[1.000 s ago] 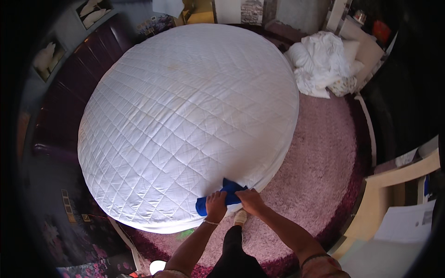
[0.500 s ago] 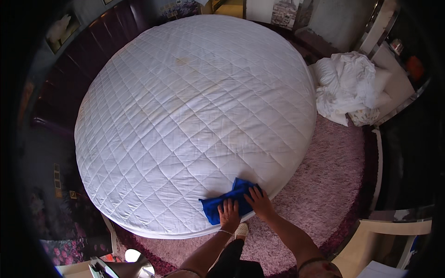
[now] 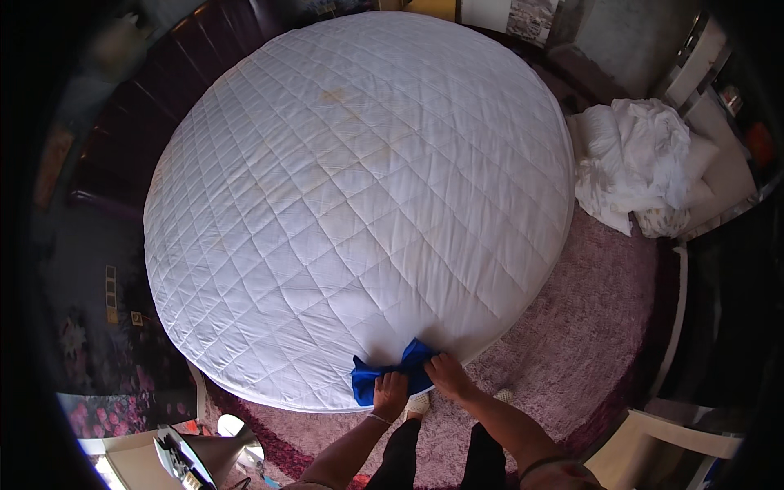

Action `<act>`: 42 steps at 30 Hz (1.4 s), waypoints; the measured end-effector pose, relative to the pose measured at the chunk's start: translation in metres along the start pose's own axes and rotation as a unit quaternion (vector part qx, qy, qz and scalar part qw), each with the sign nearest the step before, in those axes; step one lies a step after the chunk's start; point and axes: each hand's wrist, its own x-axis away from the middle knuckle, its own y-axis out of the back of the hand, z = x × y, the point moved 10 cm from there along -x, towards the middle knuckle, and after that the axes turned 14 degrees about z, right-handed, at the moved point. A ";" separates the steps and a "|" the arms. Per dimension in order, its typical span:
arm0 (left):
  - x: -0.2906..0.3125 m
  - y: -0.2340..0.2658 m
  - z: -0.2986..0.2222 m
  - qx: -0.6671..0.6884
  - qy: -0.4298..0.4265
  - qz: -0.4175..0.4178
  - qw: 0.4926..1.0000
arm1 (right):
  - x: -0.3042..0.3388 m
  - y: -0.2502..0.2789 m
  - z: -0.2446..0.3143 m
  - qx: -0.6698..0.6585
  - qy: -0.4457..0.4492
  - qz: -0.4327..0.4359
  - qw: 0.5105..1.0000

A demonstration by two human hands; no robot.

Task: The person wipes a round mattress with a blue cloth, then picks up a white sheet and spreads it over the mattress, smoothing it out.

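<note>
Blue cloth, bunched rather than spread flat, is found at the near edge of the round bed, just right of that edge's middle. Proceeding from the left: a dark padded headboard curves along the far left side of the bed. The white quilted cover is in place over the top and reaches the visible rim; the stitched diamonds show shallow creases, and a yellowish mark is noted toward the far side. The left hand is closed over the cloth's lower middle, fingers curled, with a loose lobe standing out to its left. The right hand is closed on the cloth's right end, fingers bent inward; the exact finger contact beneath is hidden. Status, as judged: the cloth is secured at two places, and laying it flat or folding it neatly is not done. Whether any part of the cover has been gone over cannot be told. To the right, the pinkish rug runs beside the bed, and a heap of white bedding sits crumpled, neither spread nor folded.
</note>
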 end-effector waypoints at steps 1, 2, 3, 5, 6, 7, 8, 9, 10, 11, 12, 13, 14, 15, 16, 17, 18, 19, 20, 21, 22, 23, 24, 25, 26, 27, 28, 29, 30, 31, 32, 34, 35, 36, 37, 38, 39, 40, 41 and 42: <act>0.000 -0.004 -0.001 -0.006 0.001 0.006 1.000 | -0.001 0.002 -0.001 -0.006 0.009 -0.002 1.000; -0.001 -0.006 -0.001 -0.025 0.009 0.008 1.000 | -0.004 0.003 -0.001 -0.011 0.019 -0.005 1.000; -0.002 -0.008 -0.001 -0.027 0.014 0.010 1.000 | -0.002 0.006 -0.002 -0.017 0.024 -0.008 1.000; -0.002 -0.005 -0.006 -0.039 0.033 0.012 0.999 | -0.002 0.009 -0.004 -0.017 0.054 -0.002 0.998; 0.001 -0.010 -0.004 -0.028 0.053 0.020 0.998 | 0.001 0.012 -0.002 -0.024 0.074 0.003 0.997; 0.005 -0.011 -0.008 -0.027 0.060 0.024 0.998 | 0.003 0.015 -0.005 -0.026 0.097 0.006 0.995; 0.008 -0.016 -0.013 -0.011 0.053 0.047 0.997 | 0.009 0.016 -0.003 -0.005 0.122 0.018 0.992; 0.009 -0.017 -0.023 0.003 0.050 0.068 0.996 | 0.018 0.017 -0.002 0.015 0.152 0.028 0.988; 0.008 -0.016 -0.037 0.051 0.052 0.082 0.994 | 0.025 0.012 -0.010 0.010 0.142 0.090 0.986; 0.002 -0.017 -0.049 0.079 0.074 0.097 0.989 | 0.032 0.024 -0.028 0.000 0.131 0.072 0.989; -0.011 -0.002 -0.064 0.091 0.074 0.052 0.992 | 0.037 0.042 -0.048 -0.012 0.125 0.052 0.991; -0.024 0.011 -0.078 0.106 0.074 0.012 0.992 | 0.044 0.058 -0.069 -0.027 0.117 0.036 0.992; -0.047 0.033 -0.097 0.109 0.054 -0.024 0.992 | 0.049 0.079 -0.092 -0.008 0.112 0.018 0.994; -0.072 0.050 -0.114 0.110 0.064 -0.016 0.992 | 0.051 0.101 -0.116 0.006 0.100 -0.014 0.995; -0.097 0.063 -0.126 0.106 0.062 -0.043 0.991 | 0.050 0.127 -0.139 -0.007 0.098 -0.044 0.994; -0.123 0.081 -0.141 0.098 0.049 -0.073 0.991 | 0.049 0.150 -0.162 0.020 0.086 -0.068 0.994; -0.149 0.098 -0.158 0.093 0.034 -0.099 0.990 | 0.049 0.173 -0.183 0.048 0.073 -0.095 0.992; -0.168 0.108 -0.170 0.086 0.025 -0.130 0.987 | 0.047 0.190 -0.201 0.055 0.062 -0.112 0.990; -0.188 0.113 -0.181 0.070 0.018 -0.148 0.986 | 0.043 0.196 -0.220 0.065 0.052 -0.105 0.991; -0.205 0.107 -0.195 0.060 0.005 -0.164 0.985 | 0.046 0.195 -0.243 0.078 0.035 -0.095 0.992; -0.218 0.084 -0.201 0.035 0.018 -0.140 0.989 | 0.050 0.186 -0.256 0.096 0.037 -0.084 0.991; -0.228 0.057 -0.203 0.006 0.032 -0.119 0.992 | 0.053 0.174 -0.267 0.115 0.042 -0.077 0.989; -0.234 0.020 -0.202 -0.022 0.068 -0.055 0.996 | 0.055 0.158 -0.277 0.134 0.046 -0.070 0.987; -0.235 -0.013 -0.205 -0.036 0.087 0.024 0.995 | 0.057 0.130 -0.290 0.148 0.038 -0.025 0.988; -0.234 -0.017 -0.215 -0.071 0.100 0.007 0.992 | 0.063 0.115 -0.296 0.157 0.043 -0.038 0.986; -0.232 -0.020 -0.224 -0.104 0.112 -0.010 0.988 | 0.069 0.107 -0.302 0.167 0.047 -0.048 0.984; -0.231 -0.033 -0.222 -0.111 0.124 0.001 0.986 | 0.069 0.107 -0.303 0.166 0.048 -0.055 0.983; -0.230 -0.037 -0.218 -0.143 0.136 -0.026 0.980 | 0.064 0.106 -0.300 0.166 0.050 -0.063 0.983; -0.234 -0.044 -0.216 -0.137 0.137 -0.018 0.981 | 0.063 0.104 -0.302 0.168 0.047 -0.066 0.982; -0.240 -0.044 -0.215 -0.133 0.140 -0.012 0.981 | 0.060 0.101 -0.305 0.187 0.053 -0.063 0.979; -0.243 -0.045 -0.215 -0.118 0.139 -0.003 0.983 | 0.060 0.099 -0.307 0.188 0.058 -0.064 0.978; -0.244 -0.032 -0.216 -0.080 0.127 -0.040 0.988 | 0.054 0.094 -0.309 0.181 0.072 -0.041 0.980; -0.244 -0.025 -0.217 -0.050 0.118 -0.056 0.990 | 0.055 0.104 -0.310 0.168 0.099 -0.082 0.977; -0.245 -0.021 -0.216 -0.024 0.116 -0.043 0.992 | 0.051 0.099 -0.313 0.144 0.113 -0.041 0.982; -0.245 -0.017 -0.215 0.004 0.117 -0.032 0.993 | 0.047 0.094 -0.316 0.121 0.130 0.001 0.984; -0.241 -0.014 -0.217 0.019 0.112 -0.041 0.993 | 0.049 0.099 -0.312 0.097 0.150 -0.021 0.984; -0.238 -0.013 -0.222 0.025 0.104 -0.033 0.994 | 0.054 0.105 -0.309 0.072 0.171 -0.042 0.982; -0.234 -0.021 -0.222 0.019 0.107 -0.016 0.994 | 0.060 0.105 -0.307 0.075 0.170 -0.044 0.982; -0.232 -0.028 -0.223 0.013 0.111 0.001 0.994 | 0.060 0.099 -0.310 0.060 0.168 -0.021 0.984; -0.235 -0.026 -0.222 0.005 0.117 0.011 0.993 | 0.055 0.091 -0.310 0.052 0.156 0.020 0.986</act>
